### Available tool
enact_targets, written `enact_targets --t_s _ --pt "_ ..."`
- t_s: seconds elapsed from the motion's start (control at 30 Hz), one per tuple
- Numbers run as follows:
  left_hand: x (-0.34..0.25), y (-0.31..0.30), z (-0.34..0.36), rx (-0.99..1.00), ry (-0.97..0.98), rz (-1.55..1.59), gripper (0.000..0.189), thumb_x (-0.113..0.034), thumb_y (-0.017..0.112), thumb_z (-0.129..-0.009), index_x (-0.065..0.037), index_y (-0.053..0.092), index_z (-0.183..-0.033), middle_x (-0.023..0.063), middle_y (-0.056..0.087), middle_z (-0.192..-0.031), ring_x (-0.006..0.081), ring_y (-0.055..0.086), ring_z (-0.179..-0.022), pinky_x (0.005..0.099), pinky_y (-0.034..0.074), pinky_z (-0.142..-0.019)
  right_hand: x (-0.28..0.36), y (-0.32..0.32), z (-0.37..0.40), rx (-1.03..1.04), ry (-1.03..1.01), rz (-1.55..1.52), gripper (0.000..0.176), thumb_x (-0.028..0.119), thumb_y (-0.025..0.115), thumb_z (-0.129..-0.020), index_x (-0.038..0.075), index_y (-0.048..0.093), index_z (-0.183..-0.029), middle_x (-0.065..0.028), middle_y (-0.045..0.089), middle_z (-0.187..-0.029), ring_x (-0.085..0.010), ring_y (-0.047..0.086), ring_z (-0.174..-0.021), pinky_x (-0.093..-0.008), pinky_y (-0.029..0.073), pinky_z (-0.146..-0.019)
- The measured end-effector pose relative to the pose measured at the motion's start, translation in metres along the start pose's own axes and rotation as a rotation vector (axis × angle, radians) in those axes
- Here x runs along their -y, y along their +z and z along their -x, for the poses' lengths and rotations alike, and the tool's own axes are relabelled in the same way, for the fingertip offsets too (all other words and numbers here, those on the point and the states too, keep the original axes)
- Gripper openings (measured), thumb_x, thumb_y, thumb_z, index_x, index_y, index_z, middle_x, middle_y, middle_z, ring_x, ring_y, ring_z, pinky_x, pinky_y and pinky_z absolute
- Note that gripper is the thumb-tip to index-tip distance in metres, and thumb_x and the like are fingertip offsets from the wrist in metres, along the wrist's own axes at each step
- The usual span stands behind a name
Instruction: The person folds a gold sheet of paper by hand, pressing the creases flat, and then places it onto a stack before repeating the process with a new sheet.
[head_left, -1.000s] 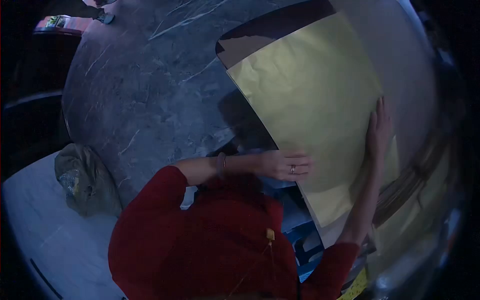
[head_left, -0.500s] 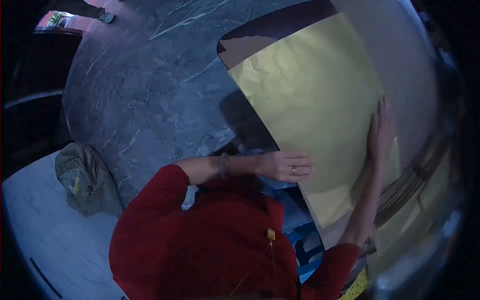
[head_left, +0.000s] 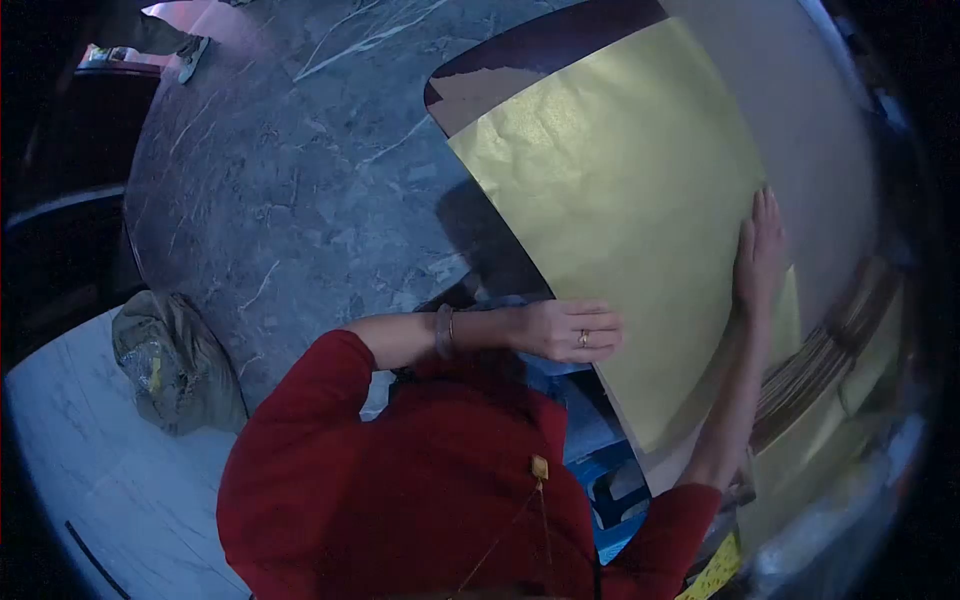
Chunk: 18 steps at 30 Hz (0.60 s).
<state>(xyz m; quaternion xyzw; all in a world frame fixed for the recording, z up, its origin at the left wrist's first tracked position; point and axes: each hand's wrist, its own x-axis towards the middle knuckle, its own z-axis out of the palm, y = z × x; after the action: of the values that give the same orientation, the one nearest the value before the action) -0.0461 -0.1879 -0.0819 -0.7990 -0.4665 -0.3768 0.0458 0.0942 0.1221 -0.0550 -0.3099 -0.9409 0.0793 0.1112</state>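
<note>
A large gold sheet of paper [head_left: 620, 180] lies on a dark table surface, slightly wrinkled at its far left corner. My left hand [head_left: 575, 331] rests on its near left edge, palm down, with a ring on one finger and the fingers laid flat and close together. Along the sheet's right edge my right hand [head_left: 762, 250] is stretched out flat, fingers pointing away from me. Neither hand visibly grips anything. Pale brown sheet material [head_left: 805, 130] extends beyond the gold sheet on the right.
To the right is a bundle of thin brown strips or folded sheets [head_left: 820, 365], near more gold material [head_left: 845, 440]. A grey-green bag [head_left: 175, 365] sits on a white marbled surface [head_left: 90, 440] at left. A person's foot [head_left: 193, 60] shows on the grey floor [head_left: 290, 190]. Something blue [head_left: 620, 505] lies below the table edge.
The view has shifted slightly. Both hands stay on the gold sheet in nearly the same places. The foot at the far left has changed its angle.
</note>
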Motion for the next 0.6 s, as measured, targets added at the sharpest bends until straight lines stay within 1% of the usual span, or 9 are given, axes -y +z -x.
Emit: enact_targets --t_s 0.2,0.27,0.3,0.4,0.43,0.47,0.53,0.57,0.6 --pt "0.002 -0.001 0.000 0.023 0.011 -0.031 0.022 -0.015 0.063 -0.083 -0.010 0.060 -0.105 0.0042 0.059 -0.120 0.0223 0.054 -0.117 0.0351 0.047 -0.097 0.001 0.002 0.000 -0.030 -0.007 -0.011 0.048 0.036 0.028 -0.101 0.017 0.032 -0.144 -0.0012 0.028 -0.151 -0.0187 0.021 -0.140 -0.0421 0.012 -0.114" --pt "0.004 -0.002 -0.003 -0.036 0.035 -0.004 0.020 -0.013 0.059 -0.080 -0.006 0.060 -0.098 0.0074 0.059 -0.109 0.0255 0.055 -0.112 0.0360 0.046 -0.093 0.005 -0.001 -0.001 -0.038 -0.042 0.010 0.047 0.035 0.029 -0.100 0.016 0.032 -0.144 -0.0021 0.028 -0.151 -0.0184 0.021 -0.140 -0.0423 0.012 -0.114" --pt "0.004 0.001 -0.002 -0.053 0.034 -0.024 0.020 -0.013 0.059 -0.079 -0.006 0.060 -0.098 0.0071 0.059 -0.109 0.0254 0.055 -0.112 0.0359 0.046 -0.092 0.008 -0.002 0.001 -0.011 0.033 -0.002 0.048 0.035 0.029 -0.100 0.016 0.032 -0.144 -0.0021 0.028 -0.151 -0.0182 0.022 -0.140 -0.0425 0.012 -0.114" --pt "0.001 -0.004 -0.003 -0.001 0.027 -0.049 0.023 -0.015 0.059 -0.080 -0.006 0.059 -0.100 0.0077 0.058 -0.112 0.0255 0.055 -0.113 0.0361 0.046 -0.093 -0.004 0.004 0.000 -0.019 -0.009 0.021 0.048 0.035 0.029 -0.100 0.016 0.032 -0.144 -0.0024 0.028 -0.151 -0.0196 0.022 -0.140 -0.0426 0.013 -0.114" --pt "0.004 -0.005 -0.005 0.005 0.042 -0.011 0.030 -0.020 0.062 -0.078 -0.003 0.057 -0.103 0.0092 0.057 -0.113 0.0273 0.054 -0.112 0.0386 0.045 -0.094 -0.002 0.000 0.001 -0.014 -0.030 0.033 0.049 0.036 0.029 -0.100 0.015 0.032 -0.144 -0.0030 0.028 -0.151 -0.0208 0.022 -0.140 -0.0431 0.013 -0.114" --pt "0.004 -0.008 -0.007 0.003 0.051 -0.007 0.030 -0.020 0.062 -0.078 -0.003 0.057 -0.103 0.0092 0.057 -0.113 0.0273 0.054 -0.112 0.0386 0.045 -0.094 0.001 -0.001 0.001 -0.018 -0.023 0.038 0.049 0.036 0.029 -0.100 0.015 0.032 -0.144 -0.0030 0.028 -0.151 -0.0208 0.022 -0.140 -0.0431 0.013 -0.114" --pt "0.000 -0.013 -0.010 0.089 -0.054 0.224 0.039 -0.025 0.064 -0.075 -0.001 0.056 -0.105 0.0111 0.056 -0.113 0.0289 0.053 -0.111 0.0410 0.044 -0.094 0.004 -0.002 0.000 -0.008 0.001 -0.030 0.049 0.037 0.028 -0.100 0.014 0.033 -0.143 -0.0043 0.028 -0.151 -0.0213 0.022 -0.140 -0.0430 0.013 -0.114" --pt "-0.002 -0.014 -0.011 0.087 -0.039 0.234 0.039 -0.025 0.064 -0.075 -0.001 0.056 -0.105 0.0111 0.056 -0.113 0.0289 0.053 -0.111 0.0410 0.044 -0.094 0.005 -0.002 -0.002 0.017 0.028 0.015 0.049 0.037 0.028 -0.100 0.014 0.033 -0.143 -0.0055 0.028 -0.150 -0.0214 0.023 -0.140 -0.0428 0.013 -0.114" --pt "-0.006 -0.014 -0.011 0.118 -0.097 0.233 0.040 -0.029 0.066 -0.076 -0.002 0.057 -0.105 0.0108 0.056 -0.118 0.0286 0.052 -0.113 0.0405 0.045 -0.093 0.006 -0.001 -0.001 0.006 0.029 0.001 0.049 0.036 0.029 -0.100 0.013 0.034 -0.143 -0.0061 0.029 -0.150 -0.0219 0.024 -0.139 -0.0425 0.013 -0.114"
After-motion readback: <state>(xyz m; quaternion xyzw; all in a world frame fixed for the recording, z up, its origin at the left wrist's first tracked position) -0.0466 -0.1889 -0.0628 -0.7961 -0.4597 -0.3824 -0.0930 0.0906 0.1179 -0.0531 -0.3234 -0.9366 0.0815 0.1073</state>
